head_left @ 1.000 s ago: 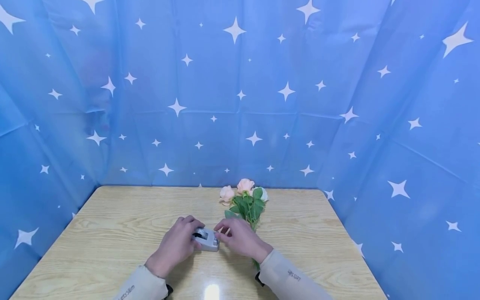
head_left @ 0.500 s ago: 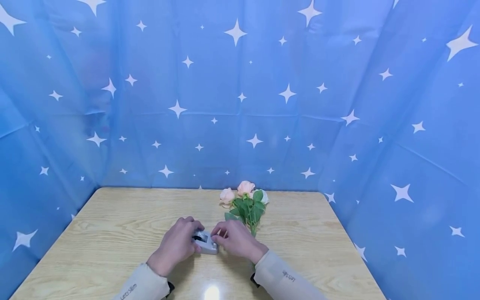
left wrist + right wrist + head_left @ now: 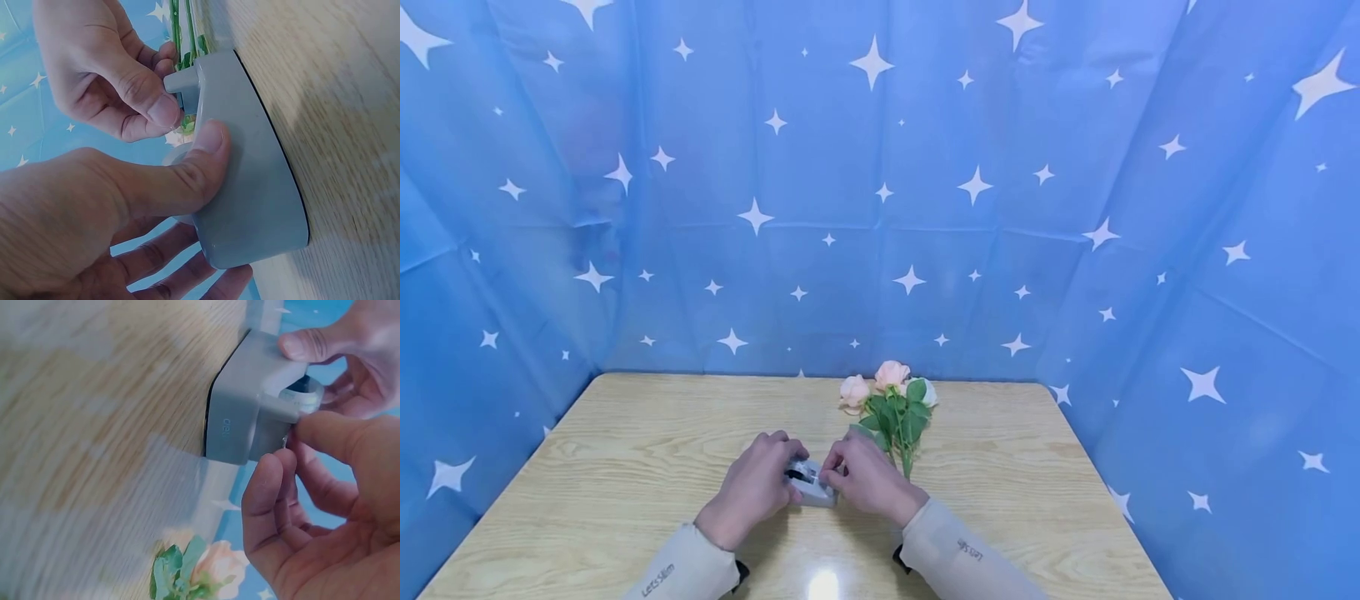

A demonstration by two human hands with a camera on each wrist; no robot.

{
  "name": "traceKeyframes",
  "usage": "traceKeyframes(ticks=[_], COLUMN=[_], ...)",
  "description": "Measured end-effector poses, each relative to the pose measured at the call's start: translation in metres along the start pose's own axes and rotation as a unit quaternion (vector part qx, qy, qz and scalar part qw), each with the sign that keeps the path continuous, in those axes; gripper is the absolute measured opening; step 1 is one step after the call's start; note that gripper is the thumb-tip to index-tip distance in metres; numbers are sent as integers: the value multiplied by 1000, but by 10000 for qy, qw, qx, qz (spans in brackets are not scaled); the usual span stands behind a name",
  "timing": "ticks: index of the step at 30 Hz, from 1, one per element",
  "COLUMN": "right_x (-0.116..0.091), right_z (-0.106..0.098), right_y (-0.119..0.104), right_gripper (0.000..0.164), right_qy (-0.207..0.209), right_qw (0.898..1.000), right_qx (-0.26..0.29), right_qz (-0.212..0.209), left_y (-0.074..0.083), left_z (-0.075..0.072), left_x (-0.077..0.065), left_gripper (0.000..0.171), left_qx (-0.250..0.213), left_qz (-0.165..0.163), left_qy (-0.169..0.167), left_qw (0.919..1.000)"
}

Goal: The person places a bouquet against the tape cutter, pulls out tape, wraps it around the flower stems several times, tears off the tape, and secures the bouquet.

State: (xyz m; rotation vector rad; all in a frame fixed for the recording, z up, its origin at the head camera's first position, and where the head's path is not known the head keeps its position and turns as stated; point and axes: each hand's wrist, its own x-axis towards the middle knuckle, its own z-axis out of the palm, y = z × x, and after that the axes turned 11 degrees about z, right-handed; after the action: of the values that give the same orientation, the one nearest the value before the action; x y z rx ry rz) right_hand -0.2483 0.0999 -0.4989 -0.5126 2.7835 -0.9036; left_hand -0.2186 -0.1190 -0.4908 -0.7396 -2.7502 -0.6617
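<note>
A grey tape dispenser (image 3: 815, 497) stands on the table, with a roll of clear tape (image 3: 304, 398) seated in it. My left hand (image 3: 754, 487) grips its roll end, the thumb lying along the near side in the left wrist view and the fingers on the far side. At the cutter end is my right hand (image 3: 868, 477), its thumb and curled forefinger close together over the cutter. In the right wrist view a shiny bit of the tape shows between those fingertips; most of that piece is hidden.
Artificial roses (image 3: 891, 375) with pale pink and white heads and green leaves (image 3: 891, 417) lie behind my right hand. The wood-grain table (image 3: 647, 467) reaches back to a blue curtain (image 3: 820, 167) with white stars.
My right hand has shifted a little to the left, with its fingertips now closer over the cutter end. The dispenser has moved very slightly left; my left hand keeps its hold.
</note>
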Motion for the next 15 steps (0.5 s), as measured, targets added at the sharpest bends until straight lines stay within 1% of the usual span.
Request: traceKeyframes(ticks=[2, 8, 15], right_x=[-1, -4, -4], right_z=[1, 0, -3], right_y=[-1, -1, -2], right_gripper=[11, 15, 17], right_qy=[-10, -30, -119], right_qw=[10000, 9997, 9996], right_qx=[-13, 175, 242], right_qz=[42, 141, 128], left_y=[0, 0, 1], left_z=[1, 1, -3], left_x=[-1, -1, 0], left_gripper=[52, 53, 52], left_qx=[-9, -73, -84], left_qz=[-10, -6, -7], left_qy=[-17, -52, -56], left_qw=[10000, 10000, 9999])
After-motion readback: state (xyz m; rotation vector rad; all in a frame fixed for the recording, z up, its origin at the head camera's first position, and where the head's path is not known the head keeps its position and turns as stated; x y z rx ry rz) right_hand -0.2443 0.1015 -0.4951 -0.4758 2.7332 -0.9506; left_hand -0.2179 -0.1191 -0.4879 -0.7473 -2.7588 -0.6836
